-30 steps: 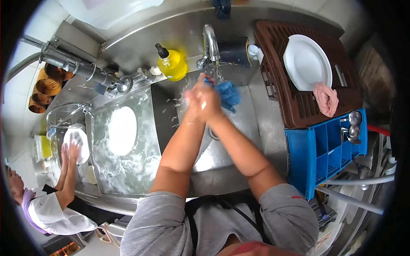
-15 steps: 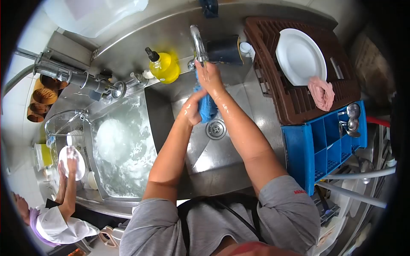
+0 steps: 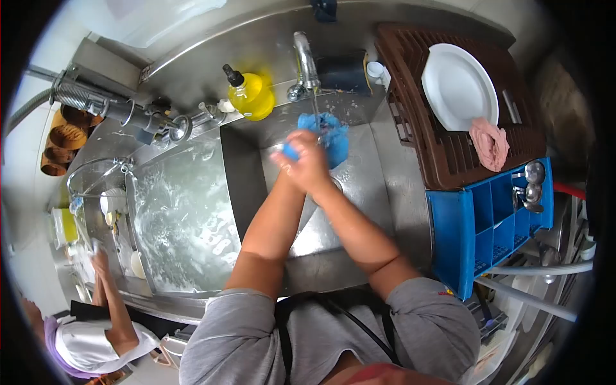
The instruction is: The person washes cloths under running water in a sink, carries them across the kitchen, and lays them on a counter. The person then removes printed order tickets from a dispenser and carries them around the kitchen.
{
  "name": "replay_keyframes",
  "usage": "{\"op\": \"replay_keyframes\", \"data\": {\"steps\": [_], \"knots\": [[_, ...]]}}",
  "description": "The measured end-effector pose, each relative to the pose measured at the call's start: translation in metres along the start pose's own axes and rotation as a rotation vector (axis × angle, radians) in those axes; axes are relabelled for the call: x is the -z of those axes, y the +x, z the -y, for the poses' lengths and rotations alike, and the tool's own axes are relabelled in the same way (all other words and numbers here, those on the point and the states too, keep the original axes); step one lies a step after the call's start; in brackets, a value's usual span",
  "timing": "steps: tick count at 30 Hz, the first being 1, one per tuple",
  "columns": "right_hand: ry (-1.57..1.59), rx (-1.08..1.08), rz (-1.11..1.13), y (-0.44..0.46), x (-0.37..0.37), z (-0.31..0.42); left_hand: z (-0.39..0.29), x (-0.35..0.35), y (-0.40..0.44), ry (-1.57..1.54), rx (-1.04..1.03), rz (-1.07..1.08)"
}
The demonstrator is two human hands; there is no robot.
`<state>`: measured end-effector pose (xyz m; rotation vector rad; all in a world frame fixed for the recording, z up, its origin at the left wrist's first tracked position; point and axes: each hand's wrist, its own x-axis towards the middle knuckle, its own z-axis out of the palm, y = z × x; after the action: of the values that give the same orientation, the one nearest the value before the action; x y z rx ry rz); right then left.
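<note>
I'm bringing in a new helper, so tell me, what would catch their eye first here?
Probably the bright blue cloth at the person's hands, under the running faucet. Next might come the bottle of yellow liquid left of the faucet, then the white plate on the brown rack at the right, with a pink cloth at its lower edge.

Text: none I can read from here | grey sleeve (image 3: 431,324): small red mark (image 3: 444,293), too blurred for me to make out

blue cloth (image 3: 335,146) | wet, crumpled, partly spread | under the running tap (image 3: 304,61), above the sink basin (image 3: 375,212)
</note>
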<state>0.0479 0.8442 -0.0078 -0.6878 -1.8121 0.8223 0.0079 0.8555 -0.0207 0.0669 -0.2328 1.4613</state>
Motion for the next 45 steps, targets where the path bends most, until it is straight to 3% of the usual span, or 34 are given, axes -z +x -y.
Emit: {"op": "replay_keyframes", "data": {"steps": [2, 3, 5, 7, 8, 10, 12, 15, 16, 17, 19, 21, 22, 24, 25, 26, 29, 30, 31, 32, 33, 35, 37, 38, 41, 42, 43, 45], "knots": [[-0.058, 0.04, 0.051, -0.004, 0.004, 0.01, -0.005, -0.014, 0.009, 0.217, 0.152, -0.048], [-0.094, 0.045, 0.024, -0.002, 0.004, 0.002, -0.02, 0.026, 0.007, 0.229, 0.081, -0.177], [-0.111, -0.327, -0.081, 0.019, 0.005, -0.041, -0.041, 0.082, 0.0, 0.255, -0.066, -0.441], [0.091, -0.563, -0.157, 0.029, 0.01, -0.084, -0.006, 0.018, 0.01, 0.905, -0.022, -0.921], [-0.132, -0.434, -0.178, 0.024, 0.006, -0.082, -0.017, 0.03, 0.008, 0.913, 0.074, -0.885], [-0.281, -0.261, 0.023, 0.008, 0.004, -0.048, -0.054, 0.095, -0.016, 0.608, 0.059, -0.2], [-0.346, -0.07, 0.328, -0.003, 0.012, 0.001, -0.059, 0.107, -0.025, 0.506, 0.018, -0.038], [-0.124, -0.199, -0.043, -0.003, -0.003, -0.058, -0.047, 0.094, -0.023, 0.693, -0.074, -0.548], [-0.235, -0.44, -0.037, 0.007, -0.002, -0.081, -0.022, 0.039, -0.007, 0.953, -0.032, -0.966], [-0.377, -0.545, 0.001, 0.019, 0.005, -0.086, -0.023, 0.038, -0.006, 0.969, -0.018, -0.947], [-0.455, -0.178, -0.234, 0.026, 0.008, -0.114, -0.026, 0.036, -0.009, 0.994, 0.004, -0.918], [0.072, -0.213, -0.178, 0.033, 0.007, -0.122, -0.023, 0.006, -0.007, 1.232, 0.105, -0.922], [0.335, -0.228, -0.144, 0.035, 0.007, -0.124, -0.027, 0.006, -0.008, 1.355, 0.174, -0.891], [0.08, -0.402, 0.218, 0.033, 0.024, -0.101, -0.033, 0.007, -0.011, 1.485, 0.202, -0.721], [-0.05, -0.484, 0.399, 0.032, 0.032, -0.094, -0.037, 0.007, -0.012, 1.28, 0.178, -0.698], [0.027, -0.539, 0.351, 0.034, 0.039, -0.096, -0.041, 0.006, -0.014, 1.076, 0.154, -0.672], [0.747, -0.765, -0.142, 0.02, 0.039, -0.077, -0.041, 0.015, -0.011, 0.693, 0.038, -0.751], [0.77, -0.624, -0.13, 0.011, 0.024, -0.064, -0.038, 0.021, -0.007, 0.6, -0.007, -0.8], [0.575, -0.468, -0.064, -0.001, 0.008, -0.051, -0.034, 0.026, -0.004, 0.507, -0.051, -0.85], [0.445, -0.124, 0.081, -0.001, 0.006, -0.017, -0.022, 0.012, -0.006, 0.691, -0.122, -0.86], [0.095, 0.024, 0.157, -0.008, 0.0, -0.001, -0.012, 0.002, -0.01, 0.753, -0.178, -0.847], [-0.088, -0.013, 0.137, -0.006, 0.002, -0.011, -0.007, 0.012, -0.012, 0.707, -0.232, -0.782], [0.009, -0.46, -0.051, 0.018, 0.001, -0.043, -0.024, 0.068, -0.005, 0.446, -0.173, -0.647], [-0.089, -0.57, -0.008, 0.027, 0.003, -0.073, -0.01, 0.031, 0.006, 0.738, -0.096, -1.023], [-0.033, -0.387, -0.109, 0.031, 0.011, -0.08, -0.025, 0.039, 0.01, 0.895, -0.045, -0.955], [-0.076, -0.439, 0.065, 0.028, 0.019, -0.076, -0.032, 0.035, 0.009, 0.936, -0.06, -0.858], [-0.006, -0.464, 0.267, 0.026, 0.028, -0.075, -0.045, 0.029, 0.007, 1.113, -0.125, -1.006], [0.135, -0.492, 0.674, 0.024, 0.051, -0.079, -0.075, 0.025, 0.005, 0.832, -0.083, -1.043]]}}
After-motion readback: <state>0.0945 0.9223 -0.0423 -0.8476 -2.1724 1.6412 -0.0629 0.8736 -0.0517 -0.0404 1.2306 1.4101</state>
